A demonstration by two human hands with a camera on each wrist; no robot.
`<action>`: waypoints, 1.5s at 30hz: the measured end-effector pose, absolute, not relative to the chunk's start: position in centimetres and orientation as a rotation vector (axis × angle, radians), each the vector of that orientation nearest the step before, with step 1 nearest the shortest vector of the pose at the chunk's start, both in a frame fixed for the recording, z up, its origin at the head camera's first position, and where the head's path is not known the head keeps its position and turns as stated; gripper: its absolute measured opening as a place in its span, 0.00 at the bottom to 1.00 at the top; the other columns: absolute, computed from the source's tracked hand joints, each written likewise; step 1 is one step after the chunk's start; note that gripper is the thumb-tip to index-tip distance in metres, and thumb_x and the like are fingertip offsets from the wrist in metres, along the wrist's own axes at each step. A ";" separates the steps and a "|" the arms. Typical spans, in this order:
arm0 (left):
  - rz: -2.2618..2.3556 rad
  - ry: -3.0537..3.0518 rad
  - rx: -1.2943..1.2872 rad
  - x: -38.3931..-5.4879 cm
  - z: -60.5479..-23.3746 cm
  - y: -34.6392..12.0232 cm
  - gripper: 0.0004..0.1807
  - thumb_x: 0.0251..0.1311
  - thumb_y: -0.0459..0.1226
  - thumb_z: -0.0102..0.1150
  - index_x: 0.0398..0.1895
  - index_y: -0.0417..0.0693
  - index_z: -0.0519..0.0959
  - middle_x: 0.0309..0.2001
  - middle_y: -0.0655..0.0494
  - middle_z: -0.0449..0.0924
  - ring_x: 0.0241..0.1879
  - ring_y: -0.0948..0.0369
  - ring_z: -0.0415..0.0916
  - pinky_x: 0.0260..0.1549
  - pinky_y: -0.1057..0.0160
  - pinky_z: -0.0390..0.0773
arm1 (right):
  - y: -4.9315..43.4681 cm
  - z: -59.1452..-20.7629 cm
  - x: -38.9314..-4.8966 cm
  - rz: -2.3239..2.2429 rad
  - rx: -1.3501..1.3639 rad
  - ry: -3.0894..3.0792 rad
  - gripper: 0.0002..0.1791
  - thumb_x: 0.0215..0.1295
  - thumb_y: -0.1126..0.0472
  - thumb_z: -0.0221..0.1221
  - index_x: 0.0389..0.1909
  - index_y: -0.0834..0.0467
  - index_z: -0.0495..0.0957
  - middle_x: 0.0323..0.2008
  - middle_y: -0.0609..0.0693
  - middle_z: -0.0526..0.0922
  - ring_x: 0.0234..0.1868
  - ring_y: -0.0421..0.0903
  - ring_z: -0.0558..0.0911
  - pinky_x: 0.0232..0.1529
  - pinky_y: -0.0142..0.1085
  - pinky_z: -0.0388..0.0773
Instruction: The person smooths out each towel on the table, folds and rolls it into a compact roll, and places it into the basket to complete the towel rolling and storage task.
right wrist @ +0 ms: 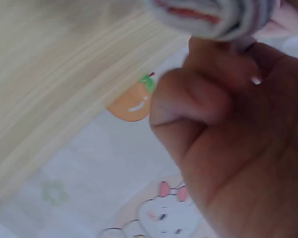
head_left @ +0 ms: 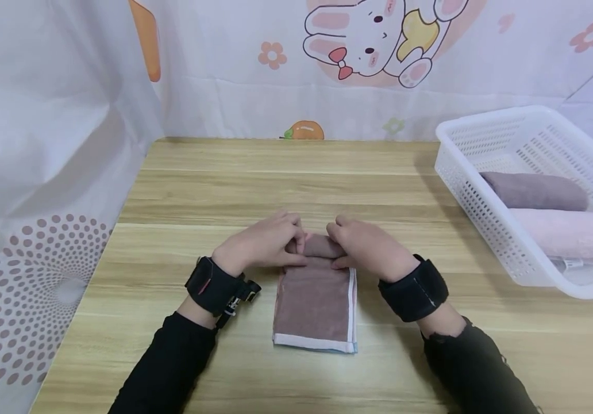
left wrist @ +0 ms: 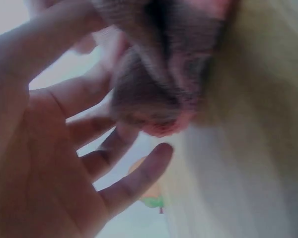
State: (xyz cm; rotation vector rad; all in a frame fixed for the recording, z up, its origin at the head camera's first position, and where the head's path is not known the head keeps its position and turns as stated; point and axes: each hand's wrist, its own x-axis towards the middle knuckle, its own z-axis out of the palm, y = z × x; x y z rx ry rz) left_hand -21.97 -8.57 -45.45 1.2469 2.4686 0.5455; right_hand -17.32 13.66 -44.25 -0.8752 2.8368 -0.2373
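A brown towel (head_left: 314, 305) with white edging lies folded into a strip on the table, its far end turned up into a short roll. My left hand (head_left: 265, 241) holds the left end of that roll, thumb on the near side and fingers over the far side. The right hand (head_left: 371, 247) grips the other end, its fingers curled. In the left wrist view the end of the towel (left wrist: 149, 94) shows pinkish folds between thumb and fingers. Seen from the right wrist, the towel's rolled end (right wrist: 213, 20) shows white spiral layers above the bent fingers.
A white perforated basket (head_left: 503, 253) stands on the right of the wooden table (head_left: 214, 184). In it lie a grey-brown rolled towel (head_left: 539, 191) and a pale pink one (head_left: 576, 233). A printed curtain (head_left: 224, 98) hangs behind the table's far edge.
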 end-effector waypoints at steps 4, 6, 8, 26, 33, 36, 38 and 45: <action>0.601 2.440 1.299 -21.9 -45.1 -8.8 0.06 0.64 0.39 0.65 0.29 0.53 0.86 0.36 0.59 0.75 0.42 0.60 0.71 0.47 0.63 0.73 | 13.3 -44.3 -16.7 -0.238 -0.854 2.853 0.17 0.51 0.59 0.75 0.28 0.58 0.74 0.25 0.46 0.74 0.27 0.42 0.75 0.30 0.37 0.74; 0.638 2.409 1.313 -22.0 -45.0 -8.8 0.05 0.63 0.34 0.64 0.30 0.50 0.84 0.36 0.59 0.77 0.42 0.60 0.72 0.47 0.63 0.74 | 13.3 -44.4 -16.4 -0.239 -0.852 2.871 0.16 0.51 0.60 0.75 0.25 0.57 0.74 0.23 0.44 0.73 0.26 0.42 0.73 0.29 0.37 0.73; 0.679 2.373 1.304 -22.1 -44.9 -8.8 0.05 0.61 0.31 0.65 0.29 0.49 0.83 0.36 0.58 0.78 0.40 0.60 0.73 0.45 0.63 0.75 | 13.5 -44.4 -16.1 -0.214 -0.875 2.883 0.16 0.52 0.60 0.74 0.24 0.56 0.73 0.22 0.43 0.72 0.24 0.40 0.72 0.27 0.36 0.73; 0.859 2.247 0.885 -23.3 -45.7 -9.3 0.20 0.48 0.36 0.77 0.42 0.41 0.79 0.33 0.55 0.75 0.33 0.62 0.72 0.35 0.66 0.73 | 16.6 -45.7 -18.7 -0.741 -0.746 2.626 0.20 0.55 0.54 0.72 0.45 0.60 0.82 0.38 0.50 0.81 0.38 0.45 0.78 0.42 0.41 0.76; 0.777 2.251 0.879 -23.4 -45.8 -9.6 0.15 0.52 0.41 0.75 0.40 0.44 0.84 0.32 0.57 0.77 0.30 0.62 0.71 0.32 0.66 0.72 | 16.8 -45.8 -19.1 -0.693 -0.791 2.573 0.19 0.57 0.52 0.71 0.45 0.60 0.84 0.39 0.48 0.82 0.40 0.43 0.77 0.46 0.40 0.76; 0.727 2.300 0.913 -23.3 -45.8 -9.5 0.13 0.53 0.44 0.75 0.37 0.50 0.83 0.29 0.59 0.74 0.29 0.63 0.70 0.30 0.66 0.70 | 16.8 -45.6 -19.0 -0.652 -0.823 2.615 0.17 0.55 0.51 0.72 0.41 0.57 0.84 0.35 0.45 0.81 0.37 0.42 0.76 0.42 0.38 0.75; 0.698 2.339 0.951 -23.2 -45.8 -9.4 0.13 0.53 0.46 0.75 0.35 0.53 0.82 0.27 0.60 0.72 0.28 0.63 0.68 0.29 0.65 0.68 | 16.8 -45.5 -18.9 -0.617 -0.846 2.666 0.17 0.54 0.50 0.73 0.39 0.56 0.84 0.33 0.44 0.79 0.34 0.41 0.75 0.39 0.37 0.74; 0.608 2.438 1.079 -23.2 -46.1 -8.8 0.12 0.51 0.44 0.75 0.31 0.56 0.78 0.24 0.63 0.66 0.26 0.64 0.65 0.26 0.65 0.63 | 16.7 -45.5 -18.7 -0.534 -0.916 2.737 0.15 0.53 0.50 0.74 0.33 0.52 0.80 0.27 0.42 0.74 0.29 0.39 0.72 0.33 0.35 0.70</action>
